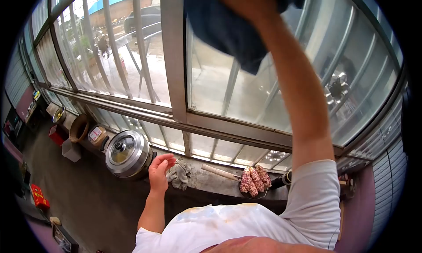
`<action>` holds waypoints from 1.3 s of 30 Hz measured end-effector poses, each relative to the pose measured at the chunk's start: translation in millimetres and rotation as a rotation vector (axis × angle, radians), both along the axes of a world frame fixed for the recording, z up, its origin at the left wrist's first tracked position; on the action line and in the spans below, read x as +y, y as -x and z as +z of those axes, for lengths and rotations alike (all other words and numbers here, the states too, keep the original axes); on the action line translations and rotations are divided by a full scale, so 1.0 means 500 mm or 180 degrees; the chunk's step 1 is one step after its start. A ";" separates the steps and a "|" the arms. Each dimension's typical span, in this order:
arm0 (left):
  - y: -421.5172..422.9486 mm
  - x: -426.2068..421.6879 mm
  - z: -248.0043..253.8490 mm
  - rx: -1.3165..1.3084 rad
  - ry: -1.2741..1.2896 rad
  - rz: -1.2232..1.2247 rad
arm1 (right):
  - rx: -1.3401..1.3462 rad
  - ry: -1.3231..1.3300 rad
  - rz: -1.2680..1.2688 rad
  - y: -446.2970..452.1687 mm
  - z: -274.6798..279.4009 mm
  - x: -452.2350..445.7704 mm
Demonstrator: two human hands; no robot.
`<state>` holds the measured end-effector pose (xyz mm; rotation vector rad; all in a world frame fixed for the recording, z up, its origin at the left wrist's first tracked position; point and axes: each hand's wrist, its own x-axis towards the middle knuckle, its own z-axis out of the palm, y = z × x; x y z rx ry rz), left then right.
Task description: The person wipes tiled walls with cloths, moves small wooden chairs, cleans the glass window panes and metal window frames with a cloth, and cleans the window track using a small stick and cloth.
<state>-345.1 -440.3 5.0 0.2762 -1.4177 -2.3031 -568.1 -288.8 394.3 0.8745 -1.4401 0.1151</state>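
While my right hand (248, 2) is gripping the blue cloth (233, 37) high up by the window (215, 90), my left hand (161, 165) is hovering half-open, fingers loosely bent, between the pot (127, 154) and the rag (178, 174), and corn (255, 181) is lying farther right beneath the window

Daylight comes through a wide metal-framed window (178, 55) with upright bars (118, 51), above a grey ledge (204, 182) beside a dark floor (105, 204), with white tiles (389, 182) and a pink wall (362, 209) at the right.
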 end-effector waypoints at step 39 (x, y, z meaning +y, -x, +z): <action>0.385 -0.040 0.387 0.2346 0.5604 0.3596 | -0.2068 0.1285 -0.1878 -0.021 -0.724 0.571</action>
